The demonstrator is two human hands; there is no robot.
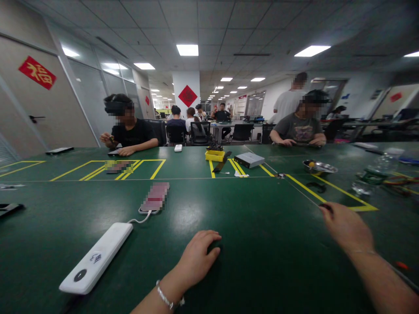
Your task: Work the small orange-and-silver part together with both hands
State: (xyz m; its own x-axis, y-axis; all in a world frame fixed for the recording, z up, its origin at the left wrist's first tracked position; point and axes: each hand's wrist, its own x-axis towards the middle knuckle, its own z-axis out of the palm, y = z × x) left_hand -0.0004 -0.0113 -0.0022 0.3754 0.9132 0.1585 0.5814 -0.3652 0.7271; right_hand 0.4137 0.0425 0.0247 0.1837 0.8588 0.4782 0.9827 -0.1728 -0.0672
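My left hand (199, 255) rests on the green tabletop (262, 261), fingers stretched forward and thumb apart, with nothing in it. A bracelet circles that wrist. Over to the right, my right hand (348, 226) is slightly blurred, its fingers closed on a small dark object (326, 207) whose kind I cannot make out. Just beyond that hand lies a dark curved piece (317, 187) beside the yellow tape. To the left of my left hand, a white power bank (98, 259) is joined by a short white cable (142, 219) to a phone (155, 197).
Across the table stand a yellow tray (214, 155), a grey box (249, 160) and a metal bowl (322, 167). A clear bottle (375, 172) is at the right, near tangled cables (401, 184). Two people wearing headsets sit opposite.
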